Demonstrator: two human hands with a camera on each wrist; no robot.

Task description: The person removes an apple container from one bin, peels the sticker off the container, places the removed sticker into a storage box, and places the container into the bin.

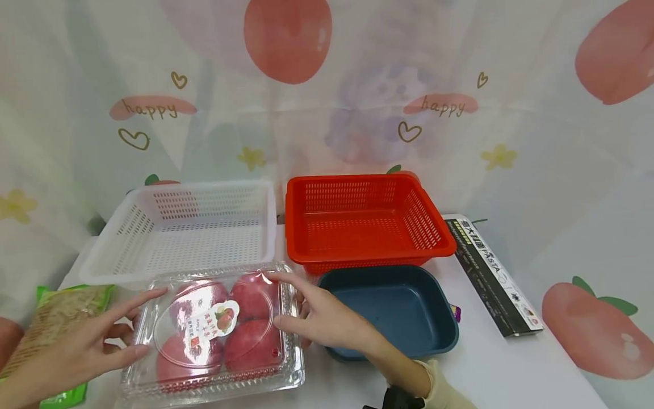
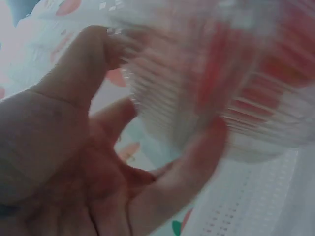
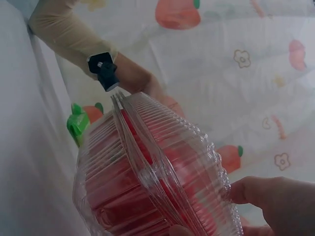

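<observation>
Both hands hold a clear plastic clamshell box (image 1: 217, 326) of red apples (image 1: 252, 346), with a white fruit label on its lid. My left hand (image 1: 87, 343) grips the box's left side, thumb and fingers spread along the edge. In the left wrist view, that hand (image 2: 113, 162) has its thumb and fingers around the ribbed plastic side. At the right side my right hand (image 1: 329, 315) grips the rim, fingers over the lid's corner and thumb lower down. The right wrist view shows the closed seam of the box (image 3: 147, 172), with the right hand's (image 3: 275, 199) fingertips against the ribbed lid.
Behind the box stands a white basket (image 1: 268, 227), with a red basket (image 1: 368, 261) to its right. A dark blue basin (image 1: 388, 318) sits in front of the red one. A black pasta box (image 1: 490, 272) lies at right, a green-edged bag (image 1: 76, 307) at left.
</observation>
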